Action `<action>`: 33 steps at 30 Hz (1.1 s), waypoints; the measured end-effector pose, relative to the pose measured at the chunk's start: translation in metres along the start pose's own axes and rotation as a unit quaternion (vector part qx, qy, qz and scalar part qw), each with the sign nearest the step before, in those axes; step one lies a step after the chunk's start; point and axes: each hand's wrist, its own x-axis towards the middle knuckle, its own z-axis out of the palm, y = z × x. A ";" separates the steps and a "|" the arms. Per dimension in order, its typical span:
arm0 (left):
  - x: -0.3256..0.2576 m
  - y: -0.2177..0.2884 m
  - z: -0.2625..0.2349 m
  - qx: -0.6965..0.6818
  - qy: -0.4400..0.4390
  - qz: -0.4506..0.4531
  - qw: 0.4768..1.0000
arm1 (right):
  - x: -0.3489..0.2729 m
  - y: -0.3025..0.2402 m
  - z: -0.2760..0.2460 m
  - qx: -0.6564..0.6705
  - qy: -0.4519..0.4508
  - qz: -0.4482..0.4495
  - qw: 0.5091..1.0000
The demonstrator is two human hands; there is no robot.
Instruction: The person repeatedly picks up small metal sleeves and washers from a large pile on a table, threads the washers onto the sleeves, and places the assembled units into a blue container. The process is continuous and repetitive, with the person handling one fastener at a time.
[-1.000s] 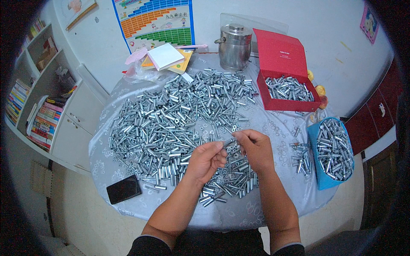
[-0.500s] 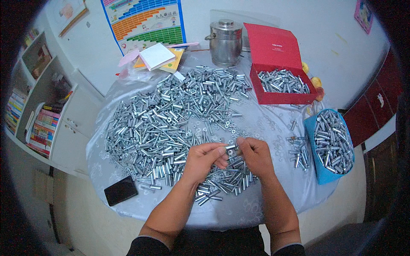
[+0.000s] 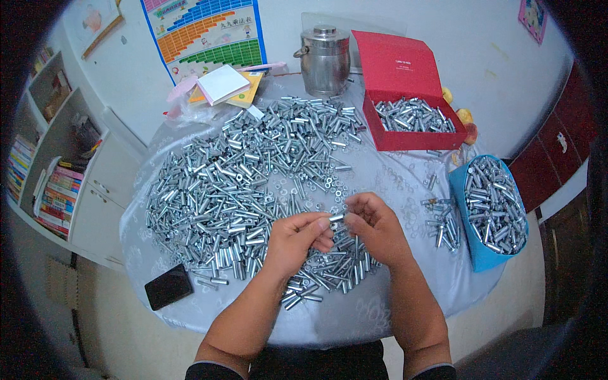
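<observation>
Between the thumb and fingers of my left hand point(image 3: 297, 240) is a short shiny metal sleeve point(image 3: 336, 217), held roughly level above the pile. My right hand point(image 3: 379, 231) is at its right end, the thumb close against it and the index finger raised apart from the thumb. Whether a small part sits at that end is too small to tell. Below and left of my hands spreads a big heap of metal sleeves and bolts point(image 3: 215, 196). Loose washers and nuts point(image 3: 332, 183) lie just beyond my fingers.
A red open-lidded box point(image 3: 415, 140) and a blue bin point(image 3: 472, 234), both filled with metal fasteners, stand on the right. A small group of bolts point(image 3: 445, 228) lies beside the bin. A black phone point(image 3: 168, 287) is front left; a steel canister point(image 3: 325, 63) and notepad point(image 3: 221, 84) are behind.
My right hand's fingers have opened from a pinch at the sleeve's end, the index finger lifting away from the thumb. My left hand keeps its hold. The whole view has shifted slightly.
</observation>
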 end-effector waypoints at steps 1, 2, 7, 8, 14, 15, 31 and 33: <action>0.000 0.000 0.001 0.000 0.001 -0.003 1.000 | 0.000 0.001 -0.003 -0.063 -0.005 0.030 0.998; -0.001 -0.001 0.002 0.006 0.003 0.005 1.000 | 0.001 0.000 -0.008 -0.124 -0.011 0.058 0.991; -0.004 0.001 0.007 0.015 -0.002 0.013 1.000 | 0.003 -0.001 -0.013 -0.078 0.002 0.052 0.996; -0.003 0.001 0.006 0.009 -0.004 0.019 1.000 | 0.003 -0.001 -0.009 -0.061 0.002 0.029 0.998; -0.002 -0.001 0.007 0.011 0.011 0.020 1.000 | 0.004 0.003 -0.011 -0.044 -0.026 0.014 0.999; -0.002 -0.001 0.007 0.011 0.014 0.021 1.000 | 0.004 0.004 -0.007 -0.017 -0.014 -0.017 1.000; -0.002 -0.002 0.009 0.011 0.020 0.026 0.999 | 0.004 0.009 -0.010 -0.029 -0.056 0.007 0.998; -0.003 -0.003 0.009 0.001 0.019 0.029 0.999 | 0.003 0.005 -0.011 -0.041 -0.072 0.019 0.996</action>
